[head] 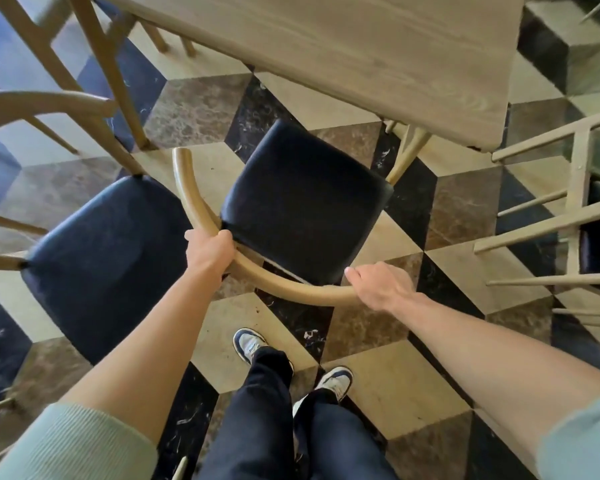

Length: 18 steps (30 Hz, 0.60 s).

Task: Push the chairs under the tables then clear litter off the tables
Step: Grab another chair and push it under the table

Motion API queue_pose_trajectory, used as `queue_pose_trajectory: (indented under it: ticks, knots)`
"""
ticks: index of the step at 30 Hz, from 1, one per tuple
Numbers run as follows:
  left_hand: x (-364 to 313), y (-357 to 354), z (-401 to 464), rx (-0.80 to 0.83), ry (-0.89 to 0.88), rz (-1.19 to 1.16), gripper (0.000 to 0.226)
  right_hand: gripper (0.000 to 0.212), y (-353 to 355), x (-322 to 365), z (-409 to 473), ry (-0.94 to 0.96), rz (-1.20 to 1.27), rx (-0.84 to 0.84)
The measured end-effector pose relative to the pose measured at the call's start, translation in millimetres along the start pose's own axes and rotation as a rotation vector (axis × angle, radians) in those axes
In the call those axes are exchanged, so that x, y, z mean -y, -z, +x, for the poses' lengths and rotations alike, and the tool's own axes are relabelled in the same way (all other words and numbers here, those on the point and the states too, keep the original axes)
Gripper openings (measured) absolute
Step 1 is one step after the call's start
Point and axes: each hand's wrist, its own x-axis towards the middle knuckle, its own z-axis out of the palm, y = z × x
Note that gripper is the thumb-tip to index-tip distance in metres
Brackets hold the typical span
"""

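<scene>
A floor point(371, 372) of cream, brown and black marble tiles laid in a cube pattern spreads under wooden furniture. At the middle stands the chair point(302, 202) being handled: a black padded seat and a curved pale-wood backrest rail that sweeps round its near side. It sits at an angle to the table point(378, 53), its far corner just short of the table's near edge, so the seat is out in the open and not under the top.

The left hand point(210, 251) is closed around the rail on its left part, fingers wrapped over the wood. The right hand point(381, 285) holds the rail's right end, palm down over the wood with the fingers curled loosely round it. Both forearms are bare, with pale green sleeves point(84, 445) pushed up near the elbows.

Just beside the chair on the left is a second chair point(101, 258) with the same black seat and wooden frame. At the right edge another wooden chair frame point(575, 188) shows its slats. Below the hands are dark trousers point(267, 410) and two white and blue sneakers point(336, 379) on the tiles.
</scene>
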Motion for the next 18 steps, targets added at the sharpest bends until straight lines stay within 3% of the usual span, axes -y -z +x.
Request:
queue_pose_trajectory:
  ticks: [7,12,18]
  knots:
    - [-19,-19,11,0.015,0.097,-0.044,0.058,0.044,42,-14,35,0.052,-0.072,-0.066]
    - [-34,-48,8,0.077,0.095,-0.021,0.061,0.044,51,-49,58,-0.017,-0.049,-0.119]
    - [-76,-86,4,0.267,0.137,-0.078,0.059,0.036,75,-101,98,-0.188,-0.009,-0.225]
